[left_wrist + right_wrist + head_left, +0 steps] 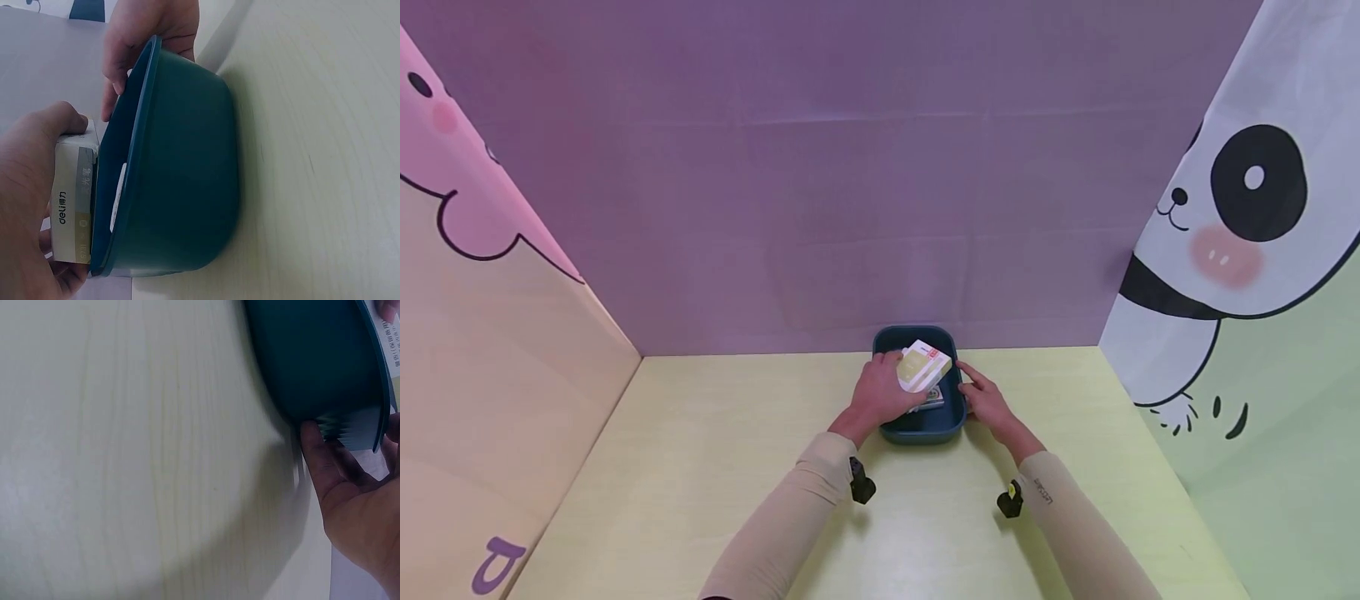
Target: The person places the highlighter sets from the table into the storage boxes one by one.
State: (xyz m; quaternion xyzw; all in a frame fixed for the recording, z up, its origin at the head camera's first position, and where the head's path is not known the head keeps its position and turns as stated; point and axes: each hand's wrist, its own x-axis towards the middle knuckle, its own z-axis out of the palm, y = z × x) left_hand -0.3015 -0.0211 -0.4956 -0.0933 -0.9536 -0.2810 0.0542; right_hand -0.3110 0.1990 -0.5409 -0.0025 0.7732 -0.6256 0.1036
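Observation:
A dark teal plastic basket (922,435) stands against the purple backdrop at the far edge of the table. Over its opening my left hand (882,390) grips a white and pale yellow carton (923,367), tilted; "deli" lettering shows on its side in the left wrist view. Thumb and fingers hold the carton at opposite ends, close to the rim. My right hand (988,407) holds the basket's right side, with fingers at the rim and others low against the outer wall (312,369). Inside the basket lies a small pack with a printed face (934,397), partly hidden by the carton.
The pale wood-grain table (715,467) extends in front of the basket and to both sides. A purple cloth wall (850,208) rises behind it. Printed panels flank the table, a pink animal (475,208) on the left and a panda (1240,250) on the right.

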